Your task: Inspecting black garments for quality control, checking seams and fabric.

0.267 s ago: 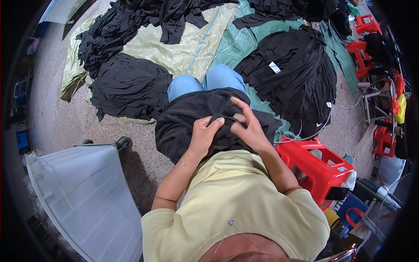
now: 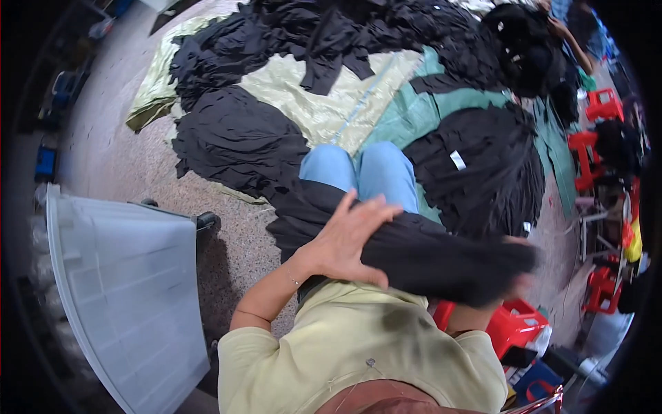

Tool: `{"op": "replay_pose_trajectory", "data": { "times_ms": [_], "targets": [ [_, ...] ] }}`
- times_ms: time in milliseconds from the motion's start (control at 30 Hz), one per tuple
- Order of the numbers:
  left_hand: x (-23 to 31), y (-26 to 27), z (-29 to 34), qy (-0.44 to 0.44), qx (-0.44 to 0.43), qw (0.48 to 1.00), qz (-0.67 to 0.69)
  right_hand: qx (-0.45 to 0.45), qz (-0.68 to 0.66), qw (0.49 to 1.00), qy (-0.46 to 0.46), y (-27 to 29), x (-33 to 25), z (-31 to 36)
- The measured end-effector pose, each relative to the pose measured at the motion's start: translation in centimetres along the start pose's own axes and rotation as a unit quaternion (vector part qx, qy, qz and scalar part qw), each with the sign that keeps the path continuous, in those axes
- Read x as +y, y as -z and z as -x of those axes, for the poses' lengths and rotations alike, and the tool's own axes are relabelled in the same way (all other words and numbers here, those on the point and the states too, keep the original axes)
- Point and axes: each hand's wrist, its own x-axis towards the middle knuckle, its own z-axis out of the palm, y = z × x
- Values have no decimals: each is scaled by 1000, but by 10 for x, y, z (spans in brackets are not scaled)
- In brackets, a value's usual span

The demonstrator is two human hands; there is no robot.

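Across my lap lies a black garment (image 2: pixel 414 259), stretched out to the right and smeared by motion at that end. My left hand (image 2: pixel 348 238) rests over it with fingers spread, gripping nothing. At the right end of the cloth, my right hand (image 2: pixel 520 281) is blurred and partly covered by the fabric, which it holds out in the air above a red stool (image 2: pixel 517 324). Its exact grip does not show.
Black garment heaps lie left (image 2: pixel 238 138), right (image 2: pixel 476 179) and far ahead (image 2: pixel 331 31) on yellowish (image 2: pixel 279 86) and green sheets (image 2: pixel 393 114). A wheeled pale bin (image 2: pixel 131 290) stands left. Red stools (image 2: pixel 585 159) line the right, and another person's arm (image 2: pixel 572 45) shows far right.
Both hands were together at the garment over my lap. My right hand has swept right, drawing the cloth out; my left hand has let go and spread its fingers. The view has shifted.
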Motion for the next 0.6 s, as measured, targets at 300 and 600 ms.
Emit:
{"op": "replay_pose_trajectory", "data": {
  "times_ms": [300, 600],
  "targets": [
    [-15, 9, 17, 17, -213, 975, 54, -27, 33, 994, 98, -76, 7, -11],
    [-120, 351, 68, 141, 578, 682, -426, -409, -7, 904, 123, -200, -2, -119]
  ]
}}
